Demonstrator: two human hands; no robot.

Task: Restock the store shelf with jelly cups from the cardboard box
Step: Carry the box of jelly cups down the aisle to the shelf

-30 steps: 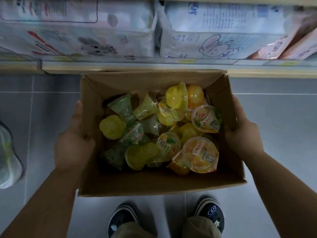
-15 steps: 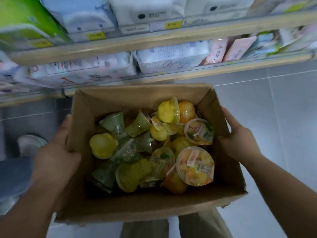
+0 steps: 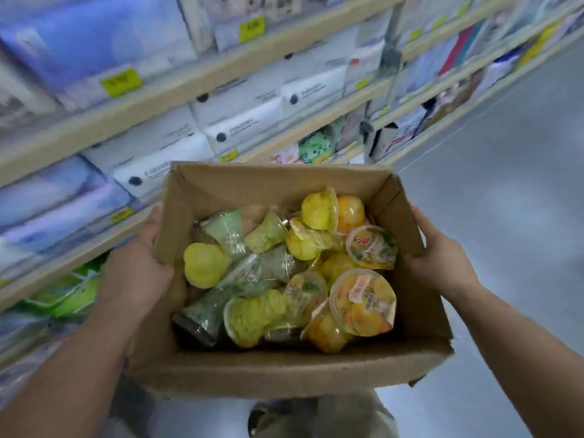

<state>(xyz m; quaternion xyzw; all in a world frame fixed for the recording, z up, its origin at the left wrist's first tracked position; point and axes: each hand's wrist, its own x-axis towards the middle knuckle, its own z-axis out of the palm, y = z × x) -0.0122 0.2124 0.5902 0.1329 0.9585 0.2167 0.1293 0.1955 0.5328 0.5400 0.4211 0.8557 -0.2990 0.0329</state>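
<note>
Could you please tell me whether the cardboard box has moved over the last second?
Yes, upward. The cardboard box had its far rim below the bottom edge of the shelving; now that rim overlaps white packs on a shelf.

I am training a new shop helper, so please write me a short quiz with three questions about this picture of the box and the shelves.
1. True or false: the left hand and the right hand each grip a side wall of the cardboard box.
2. Where are the jelly cups? A: in one hand. B: in the box. C: on a table.
3. Fill in: the store shelf is on the person's ____ side.
Key: 1 true; 2 B; 3 left.
</note>
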